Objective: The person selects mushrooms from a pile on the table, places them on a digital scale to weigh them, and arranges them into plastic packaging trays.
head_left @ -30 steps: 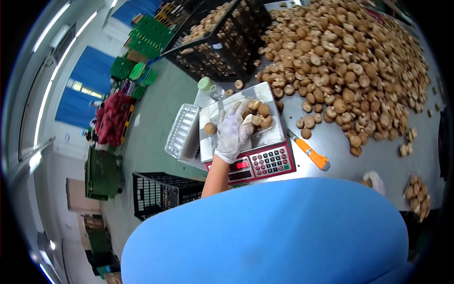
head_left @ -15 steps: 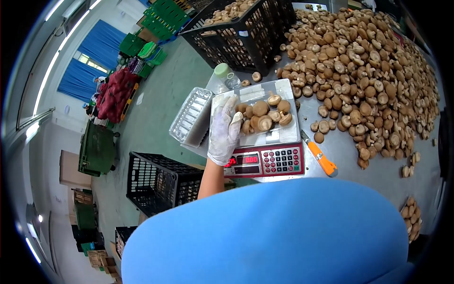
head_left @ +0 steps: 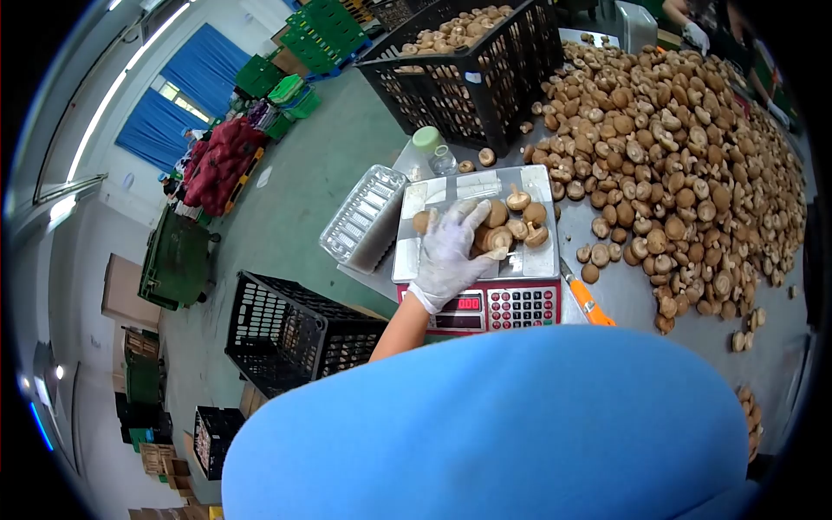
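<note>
My left hand [head_left: 452, 253], in a whitish glove, lies palm down over brown mushrooms [head_left: 497, 213] on the scale's metal plate [head_left: 406, 262]. Its fingers are spread across the caps and hide some of them. A clear plastic tray under the mushrooms is partly visible. Below the plate, the red scale's keypad [head_left: 522, 309] and a lit display reading 0.00 show. My right hand is not in view.
Stacked clear trays [head_left: 364, 217] stand left of the scale, a green-lidded jar [head_left: 427, 139] behind it. An orange-handled knife [head_left: 589, 303] and a large mushroom pile [head_left: 685, 165] lie right. Black crate [head_left: 468, 87] behind; co-worker's gloved hand [head_left: 696, 36] upper right.
My left hand has moved right from the plate's left side onto the mushrooms, its fingers now spread over them. The view has shifted, and a co-worker's hands and arms show at the upper right.
</note>
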`<move>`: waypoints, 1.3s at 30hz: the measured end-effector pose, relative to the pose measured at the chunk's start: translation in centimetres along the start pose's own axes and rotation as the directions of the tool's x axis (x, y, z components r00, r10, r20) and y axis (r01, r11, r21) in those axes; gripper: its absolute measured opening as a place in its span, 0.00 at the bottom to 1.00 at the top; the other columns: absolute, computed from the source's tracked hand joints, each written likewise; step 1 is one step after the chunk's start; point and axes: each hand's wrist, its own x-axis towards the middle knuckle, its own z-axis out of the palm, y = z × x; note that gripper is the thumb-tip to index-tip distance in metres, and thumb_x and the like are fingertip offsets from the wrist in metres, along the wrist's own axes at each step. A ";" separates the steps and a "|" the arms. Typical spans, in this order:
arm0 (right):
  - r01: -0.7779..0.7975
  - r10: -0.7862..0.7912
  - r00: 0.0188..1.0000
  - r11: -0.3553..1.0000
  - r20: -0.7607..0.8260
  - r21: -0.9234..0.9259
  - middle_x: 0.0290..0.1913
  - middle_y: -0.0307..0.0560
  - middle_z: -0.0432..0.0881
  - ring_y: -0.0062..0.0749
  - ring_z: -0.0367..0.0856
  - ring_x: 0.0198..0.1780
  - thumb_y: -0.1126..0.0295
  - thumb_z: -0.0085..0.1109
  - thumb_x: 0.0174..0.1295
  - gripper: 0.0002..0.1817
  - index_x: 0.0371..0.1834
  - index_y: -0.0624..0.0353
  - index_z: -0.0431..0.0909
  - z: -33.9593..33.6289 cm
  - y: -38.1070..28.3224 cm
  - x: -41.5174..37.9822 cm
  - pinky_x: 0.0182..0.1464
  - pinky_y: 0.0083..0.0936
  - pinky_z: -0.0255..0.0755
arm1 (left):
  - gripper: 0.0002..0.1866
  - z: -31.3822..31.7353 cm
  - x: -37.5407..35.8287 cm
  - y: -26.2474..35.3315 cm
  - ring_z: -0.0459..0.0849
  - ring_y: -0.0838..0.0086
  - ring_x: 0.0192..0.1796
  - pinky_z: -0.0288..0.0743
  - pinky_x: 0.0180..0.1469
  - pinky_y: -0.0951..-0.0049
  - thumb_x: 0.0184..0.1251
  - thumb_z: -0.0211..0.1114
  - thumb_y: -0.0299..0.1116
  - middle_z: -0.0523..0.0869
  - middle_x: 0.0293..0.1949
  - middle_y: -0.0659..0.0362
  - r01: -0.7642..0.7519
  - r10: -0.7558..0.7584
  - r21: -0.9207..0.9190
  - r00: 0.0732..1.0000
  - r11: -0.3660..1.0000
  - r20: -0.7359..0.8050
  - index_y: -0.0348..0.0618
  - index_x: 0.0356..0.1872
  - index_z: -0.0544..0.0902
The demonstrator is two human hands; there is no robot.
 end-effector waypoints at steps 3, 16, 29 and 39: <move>0.025 -0.027 0.996 0.999 -0.085 -0.023 0.35 0.47 0.84 0.37 0.80 0.36 0.70 0.67 0.67 0.07 0.36 0.62 0.83 2.1 1.1 -0.3 0.44 0.31 0.74 | 0.43 0.7 0.3 -0.4 0.72 0.53 0.72 0.54 0.78 0.42 0.57 0.77 0.54 0.74 0.70 0.49 0.060 -0.060 -0.017 0.998 0.998 0.006 0.48 0.72 0.74; -0.098 0.107 0.992 0.987 -0.067 0.126 0.30 0.42 0.82 0.25 0.77 0.30 0.69 0.66 0.69 0.08 0.38 0.64 0.84 1.4 1.4 1.1 0.36 0.24 0.72 | 0.30 -0.4 2.1 -0.1 0.79 0.63 0.65 0.69 0.70 0.62 0.59 0.74 0.26 0.81 0.61 0.53 -0.057 0.041 -0.259 0.997 0.964 -0.066 0.45 0.66 0.80; 0.003 -0.002 1.000 0.974 0.002 -0.227 0.37 0.47 0.85 0.46 0.83 0.40 0.68 0.61 0.68 0.04 0.39 0.53 0.85 1.3 2.2 0.5 0.42 0.39 0.76 | 0.31 3.1 4.8 2.2 0.76 0.51 0.68 0.66 0.73 0.53 0.63 0.58 0.25 0.77 0.68 0.50 -0.213 0.193 0.196 0.974 0.957 0.120 0.45 0.72 0.73; 0.020 -0.118 0.885 0.976 -0.451 -0.216 0.50 0.53 0.85 0.45 0.84 0.52 0.64 0.71 0.62 0.16 0.50 0.58 0.84 -2.3 -1.1 5.2 0.53 0.36 0.78 | 0.25 2.5 1.7 3.1 0.79 0.55 0.67 0.75 0.68 0.61 0.74 0.62 0.28 0.77 0.69 0.45 -0.209 0.179 -0.044 0.911 0.977 -0.372 0.41 0.71 0.76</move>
